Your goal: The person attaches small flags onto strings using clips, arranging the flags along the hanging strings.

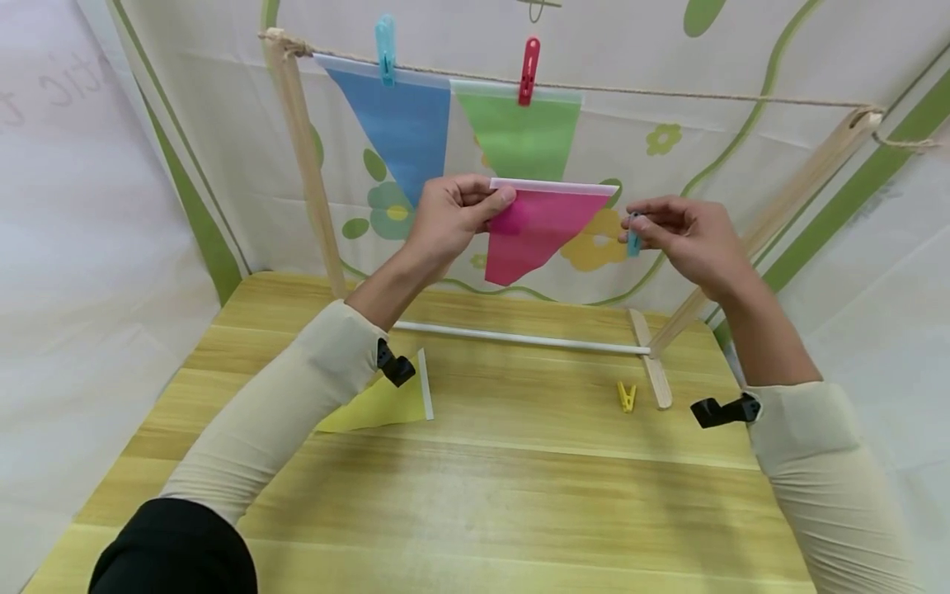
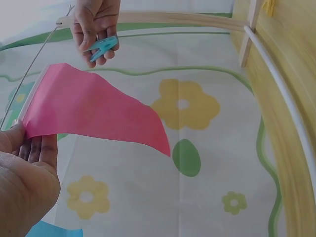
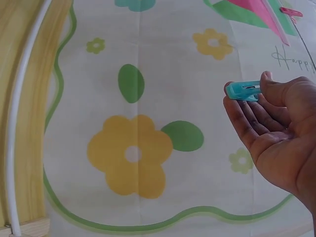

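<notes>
My left hand [image 1: 453,216] pinches a pink pennant flag [image 1: 545,227] by the left end of its white top edge, in front of the string and below it. To the right, my right hand [image 1: 686,239] holds a light-blue clothespin [image 3: 242,91] between thumb and fingers, apart from the flag. On the twine [image 1: 690,94] hang a blue flag [image 1: 404,124], held by a light-blue clothespin [image 1: 385,49], and a green flag [image 1: 519,132], held by a red clothespin [image 1: 529,72]. The right stretch of twine carries no flag.
A yellow flag [image 1: 386,404] lies on the wooden table [image 1: 475,511], partly behind the left forearm. A yellow clothespin [image 1: 627,397] is on the table at right. Wooden posts [image 1: 303,157] hold the twine, with a white rod [image 1: 519,337] low between them. Behind hangs a flower-printed cloth [image 2: 133,187].
</notes>
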Demonstrator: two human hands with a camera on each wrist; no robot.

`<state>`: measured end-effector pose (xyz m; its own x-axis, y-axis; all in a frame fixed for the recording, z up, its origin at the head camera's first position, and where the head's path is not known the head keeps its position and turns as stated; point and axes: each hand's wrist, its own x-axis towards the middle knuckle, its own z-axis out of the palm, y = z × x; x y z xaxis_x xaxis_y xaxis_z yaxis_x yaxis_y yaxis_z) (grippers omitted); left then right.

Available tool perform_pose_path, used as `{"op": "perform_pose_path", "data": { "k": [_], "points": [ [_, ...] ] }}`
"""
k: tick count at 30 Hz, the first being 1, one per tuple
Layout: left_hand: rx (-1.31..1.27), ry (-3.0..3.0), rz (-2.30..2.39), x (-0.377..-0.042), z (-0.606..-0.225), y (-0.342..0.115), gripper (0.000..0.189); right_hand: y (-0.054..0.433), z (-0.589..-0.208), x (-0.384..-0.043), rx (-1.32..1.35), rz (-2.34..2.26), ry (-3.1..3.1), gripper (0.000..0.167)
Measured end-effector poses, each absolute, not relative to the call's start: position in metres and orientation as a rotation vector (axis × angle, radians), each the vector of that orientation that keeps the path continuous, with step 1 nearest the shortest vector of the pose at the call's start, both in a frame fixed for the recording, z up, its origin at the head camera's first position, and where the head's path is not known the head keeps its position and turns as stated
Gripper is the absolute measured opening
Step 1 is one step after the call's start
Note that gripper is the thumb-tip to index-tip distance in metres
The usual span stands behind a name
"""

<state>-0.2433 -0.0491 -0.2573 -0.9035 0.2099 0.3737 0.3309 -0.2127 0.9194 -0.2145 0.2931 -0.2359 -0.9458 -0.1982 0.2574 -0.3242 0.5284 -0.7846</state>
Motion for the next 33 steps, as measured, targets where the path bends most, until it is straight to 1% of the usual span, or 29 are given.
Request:
{"op": "perform_pose_path", "data": {
  "k": [4,8,11,24,33],
  "points": [
    [-0.658,-1.904,-2.303,-0.246,-0.255,-0.044,0.018,0.292,-0.227,-0.213,0.507,1.49,-2.502,0.032],
    [-0.637,-1.911,-2.285,-0.248,-0.25,-0.04,0.022,0.29,-0.218,-0.213,0.598,1.715,-2.297,0.024],
    [-0.636,-1.924,-2.261,-0.251,-0.246,-0.037,0.024,0.289,-0.209,-0.211,0.654,1.83,-2.159,0.021],
    [-0.617,-1.936,-2.257,-0.26,-0.225,-0.03,0.026,0.279,-0.176,-0.21,0.78,1.909,-1.976,0.025],
    [-0.584,-1.928,-2.27,-0.263,-0.212,-0.017,0.028,0.261,-0.154,-0.21,0.835,1.821,-1.928,0.025]
  ]
}}
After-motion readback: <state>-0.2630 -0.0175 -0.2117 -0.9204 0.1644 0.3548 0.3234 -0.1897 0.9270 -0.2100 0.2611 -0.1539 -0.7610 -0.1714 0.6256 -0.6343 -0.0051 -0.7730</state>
